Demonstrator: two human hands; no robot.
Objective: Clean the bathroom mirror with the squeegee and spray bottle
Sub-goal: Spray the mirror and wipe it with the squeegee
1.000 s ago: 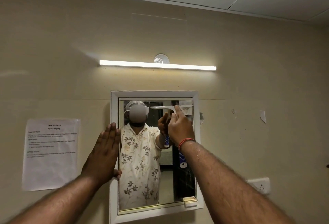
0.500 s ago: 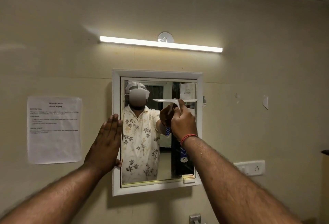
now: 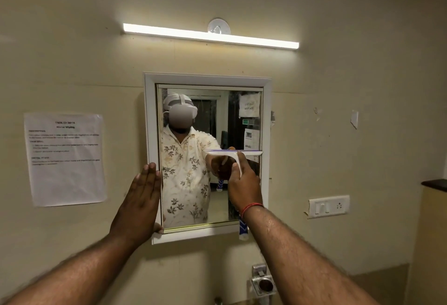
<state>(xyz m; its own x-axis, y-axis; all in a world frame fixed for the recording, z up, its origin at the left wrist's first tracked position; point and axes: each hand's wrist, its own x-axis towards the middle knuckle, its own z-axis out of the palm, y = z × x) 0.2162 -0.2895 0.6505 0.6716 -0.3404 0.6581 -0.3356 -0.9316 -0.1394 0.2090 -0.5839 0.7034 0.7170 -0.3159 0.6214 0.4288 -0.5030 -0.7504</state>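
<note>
**Squeegee stroke on the right strip of the mirror, blade at mid-height**

We gripped the white plastic squeegee (image 3: 232, 152) by its blue-and-white striped handle, the fingers of the right hand (image 3: 244, 183) curled round it. The blade lay level against the glass of the white-framed rectangular wall mirror (image 3: 208, 79), with its right end at the frame's inner edge. The left hand (image 3: 140, 198) lay flat with fingers straight and together, pressed on the left side of the frame. We judged the step to be a downward wipe, about half done. The next move called for even pressure and a level blade down to the lower frame, then an overlapping pass to the left. The spray bottle was not in view.
</note>
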